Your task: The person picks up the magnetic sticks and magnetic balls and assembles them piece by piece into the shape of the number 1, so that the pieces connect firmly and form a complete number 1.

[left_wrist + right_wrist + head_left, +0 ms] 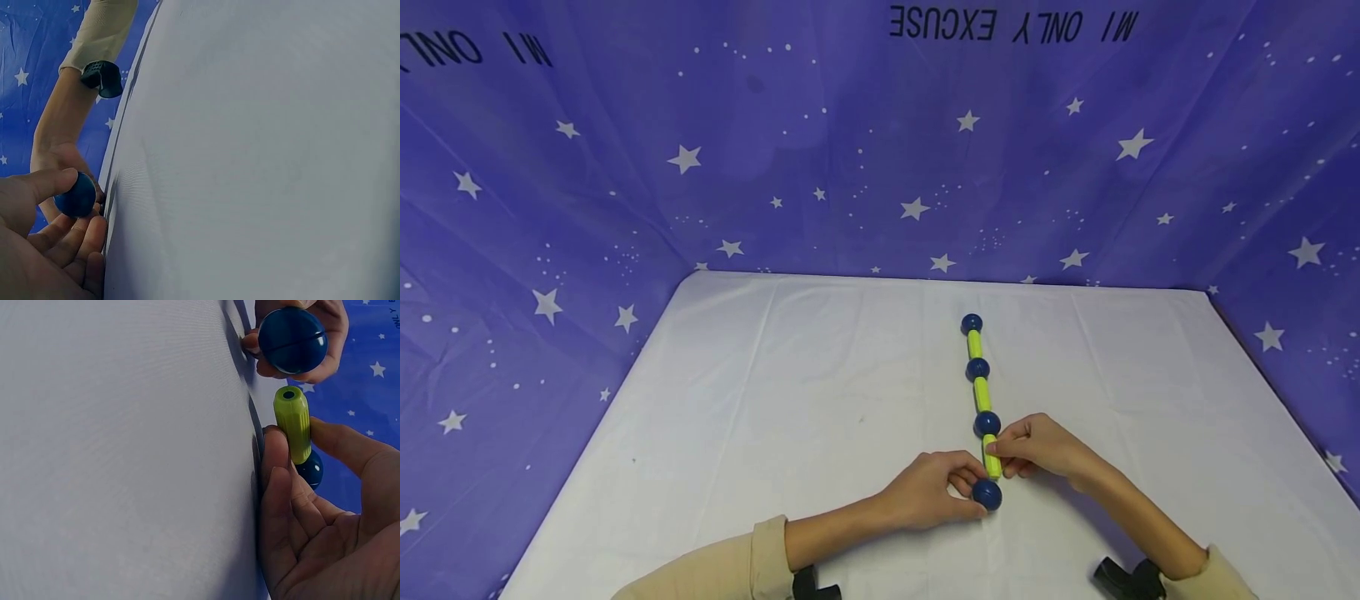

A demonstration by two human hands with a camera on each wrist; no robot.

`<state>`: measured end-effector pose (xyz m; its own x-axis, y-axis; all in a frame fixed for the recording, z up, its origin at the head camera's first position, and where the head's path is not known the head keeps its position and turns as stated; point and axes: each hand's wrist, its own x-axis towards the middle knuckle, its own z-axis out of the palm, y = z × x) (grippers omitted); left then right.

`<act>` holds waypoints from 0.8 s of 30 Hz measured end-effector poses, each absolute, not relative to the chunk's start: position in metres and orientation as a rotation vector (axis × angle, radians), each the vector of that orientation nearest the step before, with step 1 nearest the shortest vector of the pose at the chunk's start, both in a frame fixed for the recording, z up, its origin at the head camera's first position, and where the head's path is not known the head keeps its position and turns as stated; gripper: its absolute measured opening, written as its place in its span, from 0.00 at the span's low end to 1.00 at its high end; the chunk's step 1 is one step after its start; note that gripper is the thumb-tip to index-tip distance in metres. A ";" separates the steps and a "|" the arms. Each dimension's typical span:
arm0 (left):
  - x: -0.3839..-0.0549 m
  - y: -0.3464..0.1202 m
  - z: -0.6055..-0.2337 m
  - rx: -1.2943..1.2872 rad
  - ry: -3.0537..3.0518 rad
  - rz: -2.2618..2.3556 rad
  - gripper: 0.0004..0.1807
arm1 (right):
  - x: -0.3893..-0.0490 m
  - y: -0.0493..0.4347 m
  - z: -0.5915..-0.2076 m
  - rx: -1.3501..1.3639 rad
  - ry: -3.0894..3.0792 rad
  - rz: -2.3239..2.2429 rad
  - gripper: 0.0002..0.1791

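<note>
A chain of dark blue balls and yellow-green rods runs away from me on the white table. Its nearest rod (992,460) is pinched between the thumb and fingers of my right hand (1047,446). My left hand (925,492) holds a loose blue ball (987,495) between thumb and fingers, just before the rod's near end. In the right wrist view a small gap shows between that ball (292,340) and the rod (293,425), whose end has a dark round centre. Another ball (310,469) sits at the rod's far end, partly hidden by fingers.
The chain goes on past the right hand through more blue balls (977,369) and rods (982,394) to an end ball (972,323). White cloth (820,375) covers the table. Purple star-printed cloth (820,150) hangs behind and at both sides.
</note>
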<state>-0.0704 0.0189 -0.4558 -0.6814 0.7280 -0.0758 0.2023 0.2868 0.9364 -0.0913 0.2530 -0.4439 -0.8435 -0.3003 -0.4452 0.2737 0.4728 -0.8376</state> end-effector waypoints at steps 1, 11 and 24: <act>-0.070 0.019 -0.456 0.833 2.064 1.390 0.18 | -0.091 0.253 -0.444 -0.027 2.176 -1.377 0.14; -0.069 0.024 -0.455 0.843 2.048 1.385 0.18 | -0.092 0.253 -0.443 -0.045 2.186 -1.366 0.14; -0.071 0.029 -0.456 0.868 2.032 1.384 0.17 | -0.092 0.251 -0.442 -0.040 2.193 -1.352 0.13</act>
<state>-0.0707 0.0287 -0.4561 -0.6542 0.7532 -0.0680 0.2125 0.2694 0.9393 -0.0924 0.2510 -0.4423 -0.8442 -0.3055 -0.4404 0.2563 0.4916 -0.8323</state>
